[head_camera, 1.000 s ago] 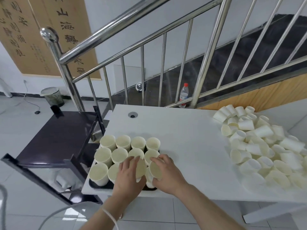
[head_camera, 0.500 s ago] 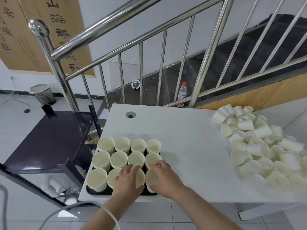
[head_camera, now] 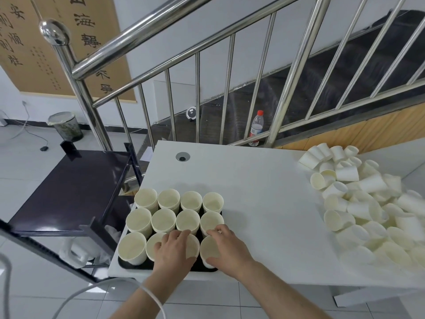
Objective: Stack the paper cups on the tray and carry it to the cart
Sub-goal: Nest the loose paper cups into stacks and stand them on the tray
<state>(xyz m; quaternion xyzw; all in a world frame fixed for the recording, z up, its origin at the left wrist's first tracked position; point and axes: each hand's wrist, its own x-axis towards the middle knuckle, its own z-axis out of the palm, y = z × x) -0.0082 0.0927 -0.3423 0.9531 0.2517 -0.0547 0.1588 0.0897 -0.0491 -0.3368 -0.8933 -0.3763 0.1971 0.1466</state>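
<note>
A black tray point(head_camera: 138, 267) sits on the near left corner of the white table point(head_camera: 259, 194). It carries cream paper cup stacks point(head_camera: 163, 221) in three rows. My left hand point(head_camera: 174, 250) lies curled over the third cup point(head_camera: 192, 246) of the front row and hides most of it. My right hand point(head_camera: 228, 247) grips the front right cup point(head_camera: 208, 248) from its right side, fingertips reaching the cup behind. A heap of loose paper cups point(head_camera: 368, 203) lies at the table's right. The dark cart point(head_camera: 69, 187) stands left of the table.
A steel stair railing point(head_camera: 142, 31) runs behind the table, its post point(head_camera: 78, 88) beside the cart. A plastic bottle point(head_camera: 256, 127) stands on the stairs and a waste bin point(head_camera: 65, 125) on the floor at far left. A white cable point(head_camera: 76, 298) hangs near my left wrist.
Both hands have moved down and toward me with their two tilted cups, which now stand upright in the tray's front row. The other cups have not moved.
</note>
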